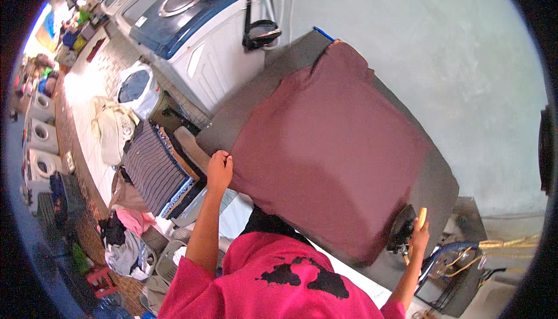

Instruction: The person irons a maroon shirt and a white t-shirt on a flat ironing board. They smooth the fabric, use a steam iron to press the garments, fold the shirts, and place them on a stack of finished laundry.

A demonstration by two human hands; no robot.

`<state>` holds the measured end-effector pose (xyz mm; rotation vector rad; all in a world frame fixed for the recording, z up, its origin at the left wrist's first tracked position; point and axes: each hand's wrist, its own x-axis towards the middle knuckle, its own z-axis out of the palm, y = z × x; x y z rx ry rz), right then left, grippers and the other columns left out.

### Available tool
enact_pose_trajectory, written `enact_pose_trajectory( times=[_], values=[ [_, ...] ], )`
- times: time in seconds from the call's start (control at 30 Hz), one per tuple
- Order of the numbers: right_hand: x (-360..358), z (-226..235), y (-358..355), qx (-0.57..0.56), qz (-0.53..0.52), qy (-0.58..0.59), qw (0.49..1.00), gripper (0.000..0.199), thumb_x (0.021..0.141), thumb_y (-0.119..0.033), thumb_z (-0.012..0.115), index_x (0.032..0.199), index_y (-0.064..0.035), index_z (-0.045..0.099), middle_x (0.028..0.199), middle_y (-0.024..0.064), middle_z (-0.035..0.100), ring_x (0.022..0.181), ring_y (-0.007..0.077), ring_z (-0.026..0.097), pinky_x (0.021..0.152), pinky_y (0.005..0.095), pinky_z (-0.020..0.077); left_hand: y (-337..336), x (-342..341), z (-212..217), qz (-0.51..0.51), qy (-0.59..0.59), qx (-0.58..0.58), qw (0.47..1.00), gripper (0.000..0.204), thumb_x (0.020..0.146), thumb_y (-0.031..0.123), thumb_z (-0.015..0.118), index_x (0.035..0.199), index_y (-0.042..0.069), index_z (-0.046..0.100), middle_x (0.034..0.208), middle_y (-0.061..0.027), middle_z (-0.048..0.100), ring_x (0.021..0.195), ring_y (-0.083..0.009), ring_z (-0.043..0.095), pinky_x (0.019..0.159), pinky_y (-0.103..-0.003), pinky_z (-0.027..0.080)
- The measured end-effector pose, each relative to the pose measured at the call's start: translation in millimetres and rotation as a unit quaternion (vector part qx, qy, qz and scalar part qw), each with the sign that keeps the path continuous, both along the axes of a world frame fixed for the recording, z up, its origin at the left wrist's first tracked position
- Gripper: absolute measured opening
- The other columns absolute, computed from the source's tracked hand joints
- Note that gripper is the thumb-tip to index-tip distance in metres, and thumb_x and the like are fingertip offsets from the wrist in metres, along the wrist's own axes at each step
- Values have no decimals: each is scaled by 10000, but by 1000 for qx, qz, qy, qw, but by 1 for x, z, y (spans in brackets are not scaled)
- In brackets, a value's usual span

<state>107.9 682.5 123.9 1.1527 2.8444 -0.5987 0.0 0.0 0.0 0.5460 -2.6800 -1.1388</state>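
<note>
A maroon garment [331,144] lies spread over a dark grey padded ironing board [439,197]. A fold and some creases show at its far end; I cannot tell its exact kind. At the garment's left edge, my left hand [220,169] is closed, its fingertips pinching the cloth near the board's side. My right hand [419,239] is wrapped round the yellow handle of a dark clothes iron [401,229]. The iron is at the garment's near right corner, by the board's right end. Its soleplate is hidden.
Left of the board stands a stack of folded clothes [156,168]. Behind it are a lined bin [138,89] and a white washing machine with a blue top [197,40]. Loose laundry [129,252] fills the lower left. A rack with cables [459,261] stands right; a wall [453,57] rises beyond.
</note>
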Motion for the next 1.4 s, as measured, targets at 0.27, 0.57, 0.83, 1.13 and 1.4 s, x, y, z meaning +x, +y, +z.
enact_pose_trajectory(
  times=[0.27, 0.57, 0.83, 1.13, 1.4],
  values=[
    [-99, 18, -310, 2, 350, -164, 922, 585, 875, -626, 608, 1116, -97, 539, 872, 234, 693, 810, 448, 674, 666, 530, 517, -27, 0, 5, 56, 51, 102, 992, 231, 857, 154, 742, 834, 5, 568, 718, -97, 573, 644, -208, 532, 614, -353, 453],
    [-192, -11, -510, 38, 643, 29, 765, 496, 930, -580, 534, 1018, -93, 500, 825, 200, 679, 670, 408, 681, 554, 500, 555, -23, 6, 7, 59, 57, 47, 996, 171, 858, 109, 695, 880, 16, 553, 839, -135, 593, 804, -336, 582, 712, -426, 456],
    [-288, -17, -515, 39, 452, 28, 891, 524, 945, -563, 530, 1064, -55, 480, 795, 243, 686, 700, 441, 680, 608, 530, 551, -14, -33, 55, -53, -66, -195, 977, 282, 859, 178, 674, 1089, 58, 563, 1125, -99, 592, 1081, -301, 554, 897, -497, 409],
    [-87, 4, -374, 28, 375, -81, 923, 520, 926, -578, 550, 1066, -81, 485, 665, 190, 657, 628, 409, 676, 525, 508, 536, 63, -94, 13, -276, 22, -251, 928, 628, 946, 362, 556, 1489, 98, 381, 1576, -109, 316, 1482, -288, 231, 1177, -600, 109],
    [-7, -22, -146, 149, -103, -50, 982, 560, 954, -567, 528, 1060, -17, 503, 760, 304, 656, 717, 490, 657, 580, 567, 506, 70, -101, 10, -278, 8, -312, 908, 619, 984, 370, 511, 1519, 114, 336, 1605, -97, 267, 1491, -307, 206, 1168, -620, 89]
  ],
)
